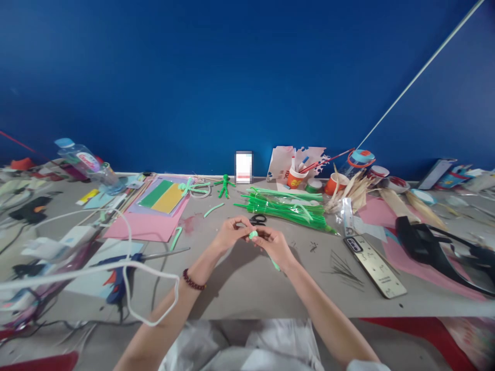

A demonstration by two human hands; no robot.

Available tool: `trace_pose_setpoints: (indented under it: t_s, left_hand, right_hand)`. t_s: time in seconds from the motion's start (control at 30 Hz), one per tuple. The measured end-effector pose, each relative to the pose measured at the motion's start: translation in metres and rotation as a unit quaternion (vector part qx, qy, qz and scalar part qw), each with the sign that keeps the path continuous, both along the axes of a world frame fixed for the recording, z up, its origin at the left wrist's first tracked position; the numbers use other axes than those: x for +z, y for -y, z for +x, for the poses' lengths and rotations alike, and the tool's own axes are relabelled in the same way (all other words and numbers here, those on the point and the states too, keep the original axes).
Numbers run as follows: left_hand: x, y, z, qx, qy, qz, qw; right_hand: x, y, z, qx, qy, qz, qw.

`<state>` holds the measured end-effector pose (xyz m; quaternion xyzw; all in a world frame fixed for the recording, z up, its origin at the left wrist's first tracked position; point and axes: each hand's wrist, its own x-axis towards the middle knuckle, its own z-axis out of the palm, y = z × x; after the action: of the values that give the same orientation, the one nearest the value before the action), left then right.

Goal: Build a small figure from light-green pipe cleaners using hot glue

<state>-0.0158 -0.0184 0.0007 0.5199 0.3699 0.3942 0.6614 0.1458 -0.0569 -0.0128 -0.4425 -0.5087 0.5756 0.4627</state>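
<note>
My left hand (231, 233) and my right hand (273, 243) meet above the middle of the table. Between their fingertips is a light green pipe cleaner (253, 235), wound into a small ball. A straight light green length (275, 264) hangs below my right hand. Both hands are closed in a pinch on the wound part. Just beyond my fingers lie black-handled scissors (258, 220), partly hidden. Behind them is a clear bag of green pipe cleaners (286, 208). A green pipe cleaner figure (224, 186) stands near the wall.
A white cable (154, 270) loops over my left forearm, near a blue glue gun (116, 278). Coloured sheets (162, 198) and a plastic bottle (85, 162) are at left. A phone (375, 268), thin dark wires (346, 273) and paper cups (297, 179) are at right.
</note>
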Motion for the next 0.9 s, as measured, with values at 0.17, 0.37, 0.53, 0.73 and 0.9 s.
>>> trace_pose_setpoints:
  t_s: [0.17, 0.37, 0.53, 0.73, 0.9]
  left_hand:
    - [-0.0022, -0.0003, -0.0001, -0.006, 0.006, -0.019, 1.000]
    - [0.0007, 0.0027, 0.0030, 0.004, -0.012, -0.027, 1.000]
    - [0.0037, 0.0068, 0.0070, 0.011, -0.014, -0.018, 1.000]
    - [0.0041, 0.0075, 0.0066, 0.025, -0.023, 0.031, 0.999]
    - [0.0036, 0.0063, 0.0054, 0.006, -0.048, 0.108, 0.993]
  right_hand:
    - [-0.0040, -0.0009, -0.0035, -0.036, -0.071, -0.035, 0.996]
    - [-0.0007, -0.0003, -0.0060, -0.058, -0.094, -0.083, 0.990]
    - [-0.0020, -0.0013, -0.0052, -0.056, -0.109, -0.103, 0.987]
    - [-0.0002, -0.0027, -0.0023, -0.061, -0.155, -0.112, 0.980]
    - [0.0037, -0.0030, 0.0008, -0.070, -0.188, -0.106, 0.974]
